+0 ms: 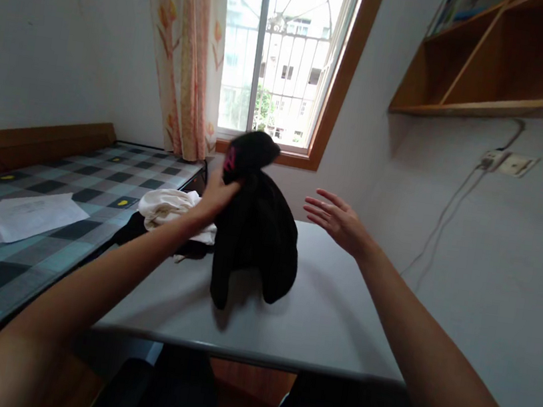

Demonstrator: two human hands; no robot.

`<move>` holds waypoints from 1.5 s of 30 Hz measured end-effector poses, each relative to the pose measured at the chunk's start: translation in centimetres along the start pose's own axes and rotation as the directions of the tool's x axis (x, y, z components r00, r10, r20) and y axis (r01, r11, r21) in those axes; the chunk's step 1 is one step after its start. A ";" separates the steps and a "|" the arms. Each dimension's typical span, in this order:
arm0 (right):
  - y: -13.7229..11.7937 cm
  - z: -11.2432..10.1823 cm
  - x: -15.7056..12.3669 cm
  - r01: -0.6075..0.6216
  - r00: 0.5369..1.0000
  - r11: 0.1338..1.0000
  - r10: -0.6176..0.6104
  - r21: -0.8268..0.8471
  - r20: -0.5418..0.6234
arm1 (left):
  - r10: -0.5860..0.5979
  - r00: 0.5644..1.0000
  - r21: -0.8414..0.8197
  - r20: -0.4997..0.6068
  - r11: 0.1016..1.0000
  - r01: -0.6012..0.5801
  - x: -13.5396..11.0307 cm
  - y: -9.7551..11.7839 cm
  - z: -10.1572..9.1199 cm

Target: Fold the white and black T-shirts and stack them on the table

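A black garment with a bit of pink marking near its top hangs bunched over the table. My left hand is closed round its upper left part, and its folds hide some of the fingers. The lower ends dangle close above the white table; whether they touch it I cannot tell. Apart from the garment, to its right, my right hand is raised with fingers stretched out and nothing in them. Left of the garment, a crumpled white cloth lies on dark cloth at the table's left side.
A bed with a checked cover runs along the left, with papers on it. Behind the table are a curtain and a barred window. On the right wall hang a wooden shelf and a socket with a cable.
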State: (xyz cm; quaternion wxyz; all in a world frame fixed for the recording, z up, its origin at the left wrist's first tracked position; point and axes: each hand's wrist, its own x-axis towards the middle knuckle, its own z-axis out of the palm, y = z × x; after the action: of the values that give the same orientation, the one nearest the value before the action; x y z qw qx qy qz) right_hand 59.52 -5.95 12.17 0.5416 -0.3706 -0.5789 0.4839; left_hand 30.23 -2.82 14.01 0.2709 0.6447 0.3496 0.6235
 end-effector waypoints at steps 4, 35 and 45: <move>2.7 -3.7 -0.4 -0.141 0.975 0.989 0.132 -0.039 -0.180 | 0.387 0.860 0.272 -0.334 0.913 -0.305 6.2 2.4 -7.4; 18.9 -5.3 1.8 -0.217 0.936 0.400 -0.173 -0.891 -0.305 | -0.380 0.905 0.973 0.191 0.196 -0.124 -0.1 -13.1 -5.2; 19.8 -5.6 1.3 -0.187 0.976 0.231 -0.064 -0.955 -0.207 | -0.120 0.981 0.961 0.155 0.247 -0.122 -2.1 -13.2 -2.3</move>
State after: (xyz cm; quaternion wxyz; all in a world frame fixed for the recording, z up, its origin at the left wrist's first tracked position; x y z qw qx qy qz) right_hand 63.01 1.28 -6.86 0.2317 -0.6956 -0.6800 0.0022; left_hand 26.47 3.35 2.48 -0.1492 0.7331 0.6293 0.2105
